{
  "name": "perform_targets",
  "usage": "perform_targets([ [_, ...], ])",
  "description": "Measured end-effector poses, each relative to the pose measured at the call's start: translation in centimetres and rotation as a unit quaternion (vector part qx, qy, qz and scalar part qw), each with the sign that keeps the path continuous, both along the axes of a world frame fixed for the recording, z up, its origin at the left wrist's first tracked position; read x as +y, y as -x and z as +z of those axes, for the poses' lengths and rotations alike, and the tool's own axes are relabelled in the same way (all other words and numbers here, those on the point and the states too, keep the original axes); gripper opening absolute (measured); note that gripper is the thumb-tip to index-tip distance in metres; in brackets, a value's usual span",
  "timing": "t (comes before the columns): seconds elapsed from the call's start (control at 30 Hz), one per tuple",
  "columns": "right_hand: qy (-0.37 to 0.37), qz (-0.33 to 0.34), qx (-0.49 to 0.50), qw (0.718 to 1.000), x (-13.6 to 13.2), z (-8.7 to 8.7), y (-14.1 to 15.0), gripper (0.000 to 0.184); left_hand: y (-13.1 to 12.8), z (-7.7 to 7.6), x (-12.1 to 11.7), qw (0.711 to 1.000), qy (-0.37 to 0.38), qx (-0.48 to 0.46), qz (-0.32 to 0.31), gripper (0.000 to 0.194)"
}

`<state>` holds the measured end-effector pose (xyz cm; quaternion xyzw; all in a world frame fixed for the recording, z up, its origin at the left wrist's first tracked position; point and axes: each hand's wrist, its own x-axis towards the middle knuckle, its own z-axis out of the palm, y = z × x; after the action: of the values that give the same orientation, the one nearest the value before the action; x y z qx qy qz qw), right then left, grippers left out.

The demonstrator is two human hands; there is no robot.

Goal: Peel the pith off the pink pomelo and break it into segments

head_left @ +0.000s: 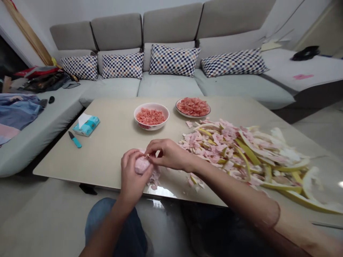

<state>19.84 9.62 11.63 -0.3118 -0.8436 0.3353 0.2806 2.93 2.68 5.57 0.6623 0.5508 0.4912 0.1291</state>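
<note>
A pale pink, partly peeled pomelo (142, 165) is held by my left hand (133, 171), whose fingers wrap round its left side at the table's front edge. My right hand (167, 154) pinches at the fruit's upper right; what lies between the fingertips is too small to make out, perhaps a bit of membrane. Torn pink membrane (154, 177) hangs or lies just under the fruit. Beyond the hands stands a white bowl (151, 127) with red pomelo flesh, and a dark-rimmed plate (191, 116) heaped with more flesh sits to its right.
Yellow-green and white peel (249, 151) with pink scraps is piled over the table's right side. A teal-handled knife (75, 140) lies at the left beside a blue tissue pack (86, 125). A grey sofa (166, 84) with checked cushions (174, 60) runs behind the table (107, 157).
</note>
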Motion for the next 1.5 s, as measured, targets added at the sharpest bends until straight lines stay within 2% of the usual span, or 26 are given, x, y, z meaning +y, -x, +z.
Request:
perform_targets([
  [0.13, 0.005, 0.010, -0.006, 1.000, 0.4, 0.2, 0.2, 0.014, -1.0, -0.4, 0.2, 1.000, -0.015, -0.017, 0.022, 0.035],
  [0.23, -0.021, -0.028, 0.002, 0.999, 0.0, -0.4, 0.7, 0.011, -0.7, -0.8, 0.5, 0.998, -0.048, -0.028, 0.003, 0.036],
  [0.3, -0.013, -0.070, 0.021, 0.997, -0.5, -0.9, 1.2, 0.010, -0.3, -0.8, 0.7, 0.998, -0.057, -0.031, -0.017, 0.037],
  [0.47, 0.084, -0.202, 0.074, 0.973, -1.9, -2.2, 2.6, 0.005, 0.3, -0.5, 1.0, 0.998, -0.042, -0.033, -0.042, 0.033],
  [0.57, 0.168, -0.277, 0.133, 0.937, -2.2, -2.9, 3.5, 0.004, 0.3, -0.1, 1.2, 0.999, -0.035, -0.019, -0.036, 0.025],
  [0.63, 0.217, -0.302, 0.173, 0.912, -2.2, -3.3, 3.8, 0.007, 0.2, 0.4, 1.4, 0.999, -0.028, 0.002, -0.023, 0.020],
  [0.73, 0.259, -0.290, 0.196, 0.900, -2.0, -3.3, 3.4, 0.012, 0.1, 1.5, 1.5, 0.998, 0.010, 0.064, 0.007, 0.014],
  [0.83, 0.289, -0.230, 0.180, 0.912, -1.8, -2.5, 2.2, 0.016, 0.0, 2.8, 1.4, 0.989, 0.038, 0.138, 0.026, 0.011],
  [0.9, 0.262, -0.193, 0.146, 0.934, -1.7, -2.0, 1.5, 0.017, 0.1, 3.3, 1.5, 0.985, 0.032, 0.168, 0.020, 0.009],
  [0.97, 0.183, -0.185, 0.108, 0.959, -1.8, -1.7, 1.2, 0.014, 0.1, 3.3, 1.5, 0.986, 0.016, 0.168, 0.004, 0.009],
  [1.03, 0.125, -0.201, 0.092, 0.967, -1.9, -1.7, 1.4, 0.010, 0.2, 2.9, 1.7, 0.989, -0.010, 0.146, -0.008, 0.011],
  [1.07, 0.120, -0.210, 0.093, 0.966, -2.0, -1.8, 1.7, 0.009, 0.2, 2.5, 1.7, 0.991, -0.026, 0.131, -0.013, 0.012],
  [1.3, 0.194, -0.282, 0.168, 0.924, -2.9, -2.6, 3.7, 0.010, -0.2, -0.6, 1.7, 0.989, -0.145, 0.021, 0.006, 0.015],
  [1.4, 0.244, -0.299, 0.224, 0.895, -2.9, -3.1, 3.5, 0.009, 0.2, -1.5, 1.7, 0.985, -0.158, -0.067, 0.003, 0.011],
  [1.5, 0.273, -0.304, 0.258, 0.876, -2.7, -3.6, 2.8, 0.010, 1.2, -2.3, 1.5, 0.980, -0.144, -0.135, -0.011, 0.019],
])
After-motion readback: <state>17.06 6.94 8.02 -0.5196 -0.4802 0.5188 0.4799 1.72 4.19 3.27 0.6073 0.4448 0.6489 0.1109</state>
